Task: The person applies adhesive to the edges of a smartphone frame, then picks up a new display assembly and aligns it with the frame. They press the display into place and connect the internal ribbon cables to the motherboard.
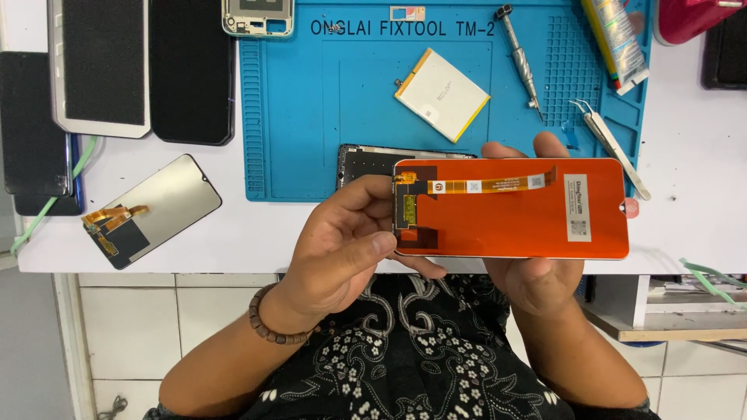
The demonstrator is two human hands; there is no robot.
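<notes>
Orange back of a screen panel (513,208) facing up, held level just above the table (685,155) edge, long axis running left to right. Flex ribbon (486,185) lying flat along its upper part, folded end at the left by a dark patch. Held between both hands, neither one nearer: left hand (342,249) at the left short end, thumb pressed on the lower corner, fingers curled close around the edge by the connector. Right hand (537,272) cupped underneath near the middle, palm mostly hidden, fingertips showing over the far long edge. Both closed on the panel, nothing else in either.

Just behind, partly covered, a dark phone frame (373,159) at the near edge of the blue mat (311,117). Farther up the mat: a white battery (441,95), a screwdriver (521,62), tweezers (611,144) toward the right, a glue tube (618,43) at the top corner. Well to the left on the bare table, a second panel (152,210) lying askew with its own orange ribbon, black pads (191,70) above it.
</notes>
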